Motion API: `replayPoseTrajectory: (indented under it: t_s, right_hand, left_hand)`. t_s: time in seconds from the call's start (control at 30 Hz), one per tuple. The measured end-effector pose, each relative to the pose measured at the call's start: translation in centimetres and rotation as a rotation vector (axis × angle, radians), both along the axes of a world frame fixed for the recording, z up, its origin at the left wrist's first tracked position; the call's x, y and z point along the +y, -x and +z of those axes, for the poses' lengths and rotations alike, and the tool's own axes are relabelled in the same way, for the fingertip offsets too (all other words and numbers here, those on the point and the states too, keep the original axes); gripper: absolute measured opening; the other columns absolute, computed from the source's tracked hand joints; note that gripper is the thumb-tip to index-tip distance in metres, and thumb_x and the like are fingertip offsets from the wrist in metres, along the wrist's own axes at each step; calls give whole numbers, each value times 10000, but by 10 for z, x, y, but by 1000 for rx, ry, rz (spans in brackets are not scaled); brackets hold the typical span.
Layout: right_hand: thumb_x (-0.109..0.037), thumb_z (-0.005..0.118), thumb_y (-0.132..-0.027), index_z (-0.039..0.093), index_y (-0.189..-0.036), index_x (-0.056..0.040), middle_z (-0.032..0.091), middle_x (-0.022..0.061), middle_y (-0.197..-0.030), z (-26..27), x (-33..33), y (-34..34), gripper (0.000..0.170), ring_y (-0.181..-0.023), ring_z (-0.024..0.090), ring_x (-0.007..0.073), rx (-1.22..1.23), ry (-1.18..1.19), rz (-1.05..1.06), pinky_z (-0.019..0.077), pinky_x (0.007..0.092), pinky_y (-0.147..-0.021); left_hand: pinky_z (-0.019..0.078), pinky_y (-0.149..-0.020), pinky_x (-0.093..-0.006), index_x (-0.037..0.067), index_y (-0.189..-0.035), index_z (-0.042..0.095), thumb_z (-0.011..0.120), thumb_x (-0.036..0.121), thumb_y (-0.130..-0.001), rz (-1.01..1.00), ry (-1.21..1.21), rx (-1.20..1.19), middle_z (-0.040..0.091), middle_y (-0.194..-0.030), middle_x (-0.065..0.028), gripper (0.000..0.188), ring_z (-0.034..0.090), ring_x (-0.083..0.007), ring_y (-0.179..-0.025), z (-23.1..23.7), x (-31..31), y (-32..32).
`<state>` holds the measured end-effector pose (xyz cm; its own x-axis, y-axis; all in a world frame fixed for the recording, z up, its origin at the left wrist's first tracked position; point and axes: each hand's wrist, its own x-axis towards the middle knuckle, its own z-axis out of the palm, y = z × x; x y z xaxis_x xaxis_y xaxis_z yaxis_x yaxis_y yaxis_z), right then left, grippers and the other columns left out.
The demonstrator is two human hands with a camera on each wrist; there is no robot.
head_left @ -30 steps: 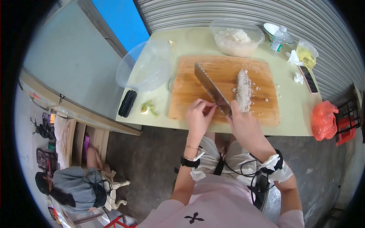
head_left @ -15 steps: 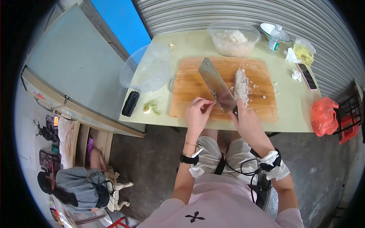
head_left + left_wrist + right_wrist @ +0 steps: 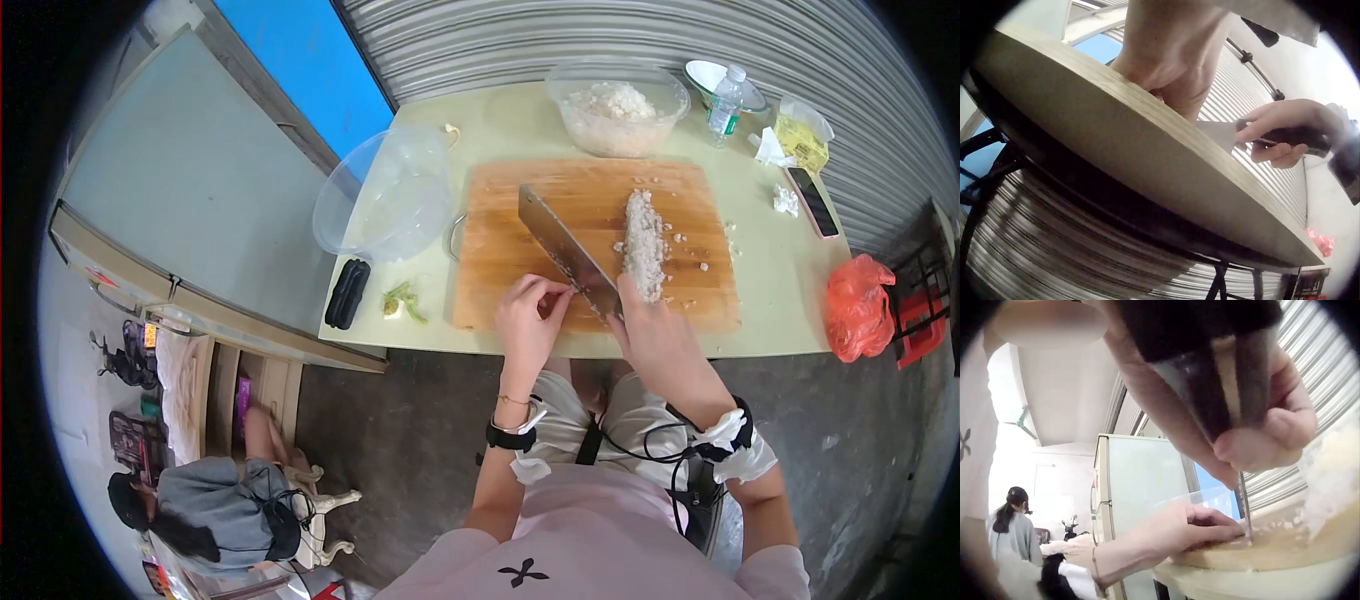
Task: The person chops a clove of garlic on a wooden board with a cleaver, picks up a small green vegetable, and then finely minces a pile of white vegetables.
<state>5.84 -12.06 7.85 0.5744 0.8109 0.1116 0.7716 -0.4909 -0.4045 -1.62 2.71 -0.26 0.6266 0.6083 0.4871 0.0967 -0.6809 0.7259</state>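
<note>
My right hand (image 3: 668,350) grips the handle of a cleaver (image 3: 570,250) above the wooden cutting board (image 3: 500,200); small white bits cling to its blade. Curled round the dark handle, that hand (image 3: 1285,134) also shows in the left wrist view. The thumb and forefinger of my left hand (image 3: 532,322) come together at the blade's left face near the handle; anything between them is too small to see. From the side, the right wrist view shows the left hand (image 3: 1166,540) with its fingertips against the blade (image 3: 1244,509). A strip of chopped white food (image 3: 643,245) lies right of the cleaver.
Behind the board stands a clear bowl of white shreds (image 3: 625,115); another clear bowl (image 3: 385,195) is at left. A black case (image 3: 347,294) and green scraps (image 3: 403,302) lie near the front left. Bottle (image 3: 726,108), phone (image 3: 812,203) and red bag (image 3: 860,308) are at right. Someone (image 3: 225,510) sits at left.
The cleaver's blade turned to show its broad side half a second ago, and is now tilted back, nearly edge-on. The left fingertips remain by the blade. The head view has shifted slightly.
</note>
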Motion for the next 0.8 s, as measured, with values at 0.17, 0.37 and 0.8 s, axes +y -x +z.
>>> replayPoseTrajectory:
  t_s: [0.17, 0.37, 0.8]
  right_hand:
    - [-184, 541, -861, 385, -1021, -37, 581, 207, -620, -5, 23, -4, 267, -610, 594, 405, -30, 21, -19, 467, 485, -520]
    - [-180, 550, -859, 390, -988, -39, 587, 200, -619, -9, 12, 4, 249, -610, 599, 398, -15, -63, -60, 467, 477, -510]
    - [-177, 564, -850, 410, -1026, -59, 580, 192, -607, -13, -13, 8, 261, -591, 596, 385, -1, -44, -61, 461, 478, -510]
  left_hand:
    - [415, -491, -244, 40, -765, 661, 715, 53, -710, 6, 0, -47, 578, -713, -48, 78, 519, -127, -534, -3, -1, -3]
    - [424, -507, -244, 37, -769, 663, 722, 59, -707, 7, -39, -50, 573, -714, -47, 89, 529, -133, -553, -5, 1, -1]
    - [433, -532, -249, 19, -776, 659, 717, 44, -707, -15, 57, -27, 575, -718, -59, 94, 531, -142, -575, -3, 1, 1]
